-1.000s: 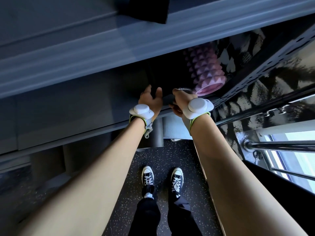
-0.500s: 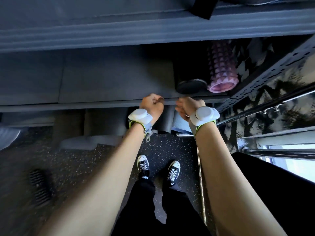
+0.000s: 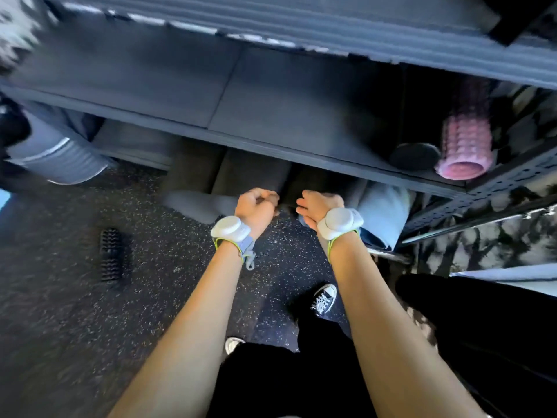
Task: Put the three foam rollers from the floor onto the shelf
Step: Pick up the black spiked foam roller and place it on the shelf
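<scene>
So we're looking down at our own two arms stretched out in front of the grey metal shelf (image 3: 271, 122), each with a white puck-shaped wrist sensor on a neon-green strap (image 3: 230, 229). Our left hand (image 3: 256, 206) is curled into a loose fist with nothing in it, and our right hand (image 3: 319, 205) is half curled, fingers bent in, also empty as far as we can see. Both hang just below the shelf's front edge, near each other but apart. Over at the right end of the shelf sits the pink knobbly foam roller (image 3: 465, 146), lying with its open end facing us, and right beside it on its left is the black smooth foam roller (image 3: 414, 155), mostly lost in shadow, so we can't say if the two touch. The third one, a black spiky foam roller (image 3: 111, 254), is down on the dark speckled rubber floor (image 3: 75, 312), well off to our left, and it's pretty blurry. Under the shelf there are some grey padded blocks (image 3: 250, 173). One black-and-white canvas sneaker (image 3: 324, 298) shows between our forearms, with black trousers (image 3: 289, 381) below.
</scene>
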